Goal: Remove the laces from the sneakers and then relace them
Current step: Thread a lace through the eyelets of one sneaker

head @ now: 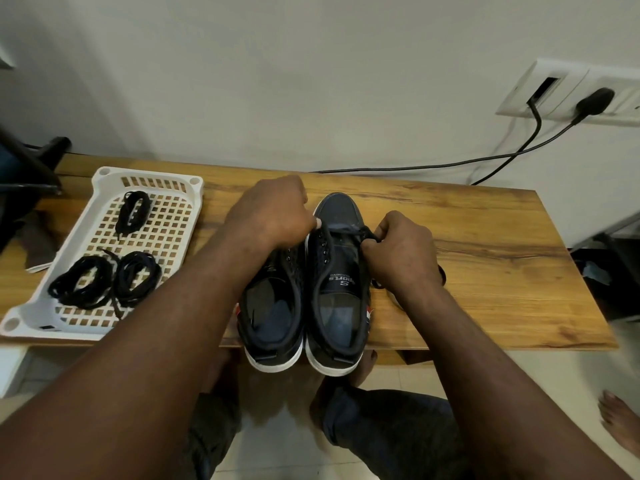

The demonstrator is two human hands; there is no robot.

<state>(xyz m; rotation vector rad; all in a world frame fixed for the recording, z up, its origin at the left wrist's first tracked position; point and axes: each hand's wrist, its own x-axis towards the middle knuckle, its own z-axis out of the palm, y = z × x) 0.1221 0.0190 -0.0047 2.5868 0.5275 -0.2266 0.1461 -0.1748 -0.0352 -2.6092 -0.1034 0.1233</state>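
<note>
From my remote seat I see two dark navy canvas sneakers with white soles standing side by side at the near edge of the wooden table [485, 254], at 6 o'clock, toes aimed at 12. That heel-to-me layout keeps both eyelet rows open to view and within easy reach.

The right sneaker [341, 271] is the one in hand. A black lace [349, 231] crosses its lowest eyelets, just behind the toe cap. My right grip [398, 244] is narrow, pinching that lace at the 3 o'clock side of the eyelets, I judge to draw it snug; a loose tail of it lies on the table at the shoe's 3 o'clock. My left grip [277, 216] is curled close at the opposite eyelet row, over the toe of the left sneaker [273, 306]; whether it pinches the lace's other end I cannot tell, as the fingers hide it.

The left sneaker shows bare eyelets, so relacing looks barely begun.

At 9 o'clock a white slotted plastic tray [104, 174] holds three coiled bundles of black laces [83, 285], parked clear of the work.
</note>
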